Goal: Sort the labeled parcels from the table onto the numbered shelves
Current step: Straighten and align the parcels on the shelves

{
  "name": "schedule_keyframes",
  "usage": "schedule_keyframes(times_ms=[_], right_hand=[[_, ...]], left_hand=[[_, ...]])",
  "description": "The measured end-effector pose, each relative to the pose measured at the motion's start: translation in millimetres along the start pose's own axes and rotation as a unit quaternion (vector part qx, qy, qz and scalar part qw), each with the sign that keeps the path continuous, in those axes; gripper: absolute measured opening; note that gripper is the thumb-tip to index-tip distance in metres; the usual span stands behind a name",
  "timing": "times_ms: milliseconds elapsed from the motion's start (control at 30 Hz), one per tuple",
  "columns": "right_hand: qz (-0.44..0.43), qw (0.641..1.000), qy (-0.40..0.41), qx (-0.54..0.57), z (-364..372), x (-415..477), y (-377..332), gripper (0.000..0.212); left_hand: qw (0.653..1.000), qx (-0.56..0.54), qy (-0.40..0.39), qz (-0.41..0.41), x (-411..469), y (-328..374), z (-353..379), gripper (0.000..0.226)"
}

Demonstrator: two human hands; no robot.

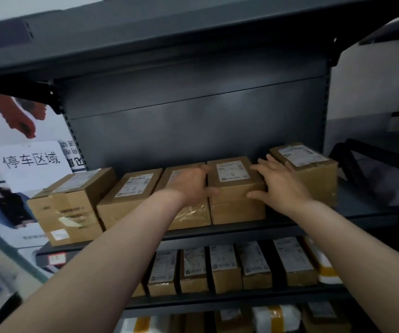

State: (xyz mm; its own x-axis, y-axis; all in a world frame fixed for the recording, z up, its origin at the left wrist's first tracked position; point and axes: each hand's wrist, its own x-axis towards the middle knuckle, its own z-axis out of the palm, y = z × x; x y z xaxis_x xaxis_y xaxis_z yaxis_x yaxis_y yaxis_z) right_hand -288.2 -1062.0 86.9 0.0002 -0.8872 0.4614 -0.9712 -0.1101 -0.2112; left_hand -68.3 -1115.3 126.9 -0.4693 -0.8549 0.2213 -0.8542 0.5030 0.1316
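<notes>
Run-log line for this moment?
item: brown cardboard parcel marked 6; on: dark metal shelf; left hand: grips it; right hand: presses its side

Upper shelf (pixel 361 210): we count five in one row, left to right: first parcel (pixel 71 205), second parcel (pixel 126 200), third parcel (pixel 191 215), fourth parcel (pixel 235 195), fifth parcel (pixel 313 174). Left hand (pixel 191 186) and right hand (pixel 280 183) flank the fourth. Lower shelf (pixel 217 300), directly beneath: we list a row of smaller parcels (pixel 224 267). Below that: further parcels (pixel 275 318).
</notes>
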Motion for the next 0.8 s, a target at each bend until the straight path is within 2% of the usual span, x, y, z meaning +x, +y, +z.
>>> schedule_keyframes(times_ms=[167, 267, 333, 500, 667, 800], right_hand=[[0.089, 0.991, -0.013, -0.100, -15, -10, 57, 0.078], [0.159, 0.984, -0.052, -0.058, -20, -11, 80, 0.086], [0.185, 0.982, -0.044, 0.000, -23, -11, 90, 0.085], [0.155, 0.987, 0.018, 0.037, -18, -8, 79, 0.071], [0.106, 0.992, -0.009, 0.066, -6, -5, 57, 0.067], [0.104, 0.992, -0.035, 0.064, -12, 0, 55, 0.056]], left_hand=[[0.999, 0.004, -0.038, 0.038, 26, 54, 18, 0.071], [0.996, 0.016, -0.071, 0.046, 38, 65, 31, 0.067], [0.996, 0.024, -0.075, 0.045, 43, 65, 37, 0.065], [0.997, 0.038, -0.059, 0.044, 46, 63, 35, 0.067], [0.997, 0.038, -0.051, 0.045, 42, 66, 37, 0.067], [0.998, 0.030, -0.049, 0.037, 40, 68, 37, 0.067]])
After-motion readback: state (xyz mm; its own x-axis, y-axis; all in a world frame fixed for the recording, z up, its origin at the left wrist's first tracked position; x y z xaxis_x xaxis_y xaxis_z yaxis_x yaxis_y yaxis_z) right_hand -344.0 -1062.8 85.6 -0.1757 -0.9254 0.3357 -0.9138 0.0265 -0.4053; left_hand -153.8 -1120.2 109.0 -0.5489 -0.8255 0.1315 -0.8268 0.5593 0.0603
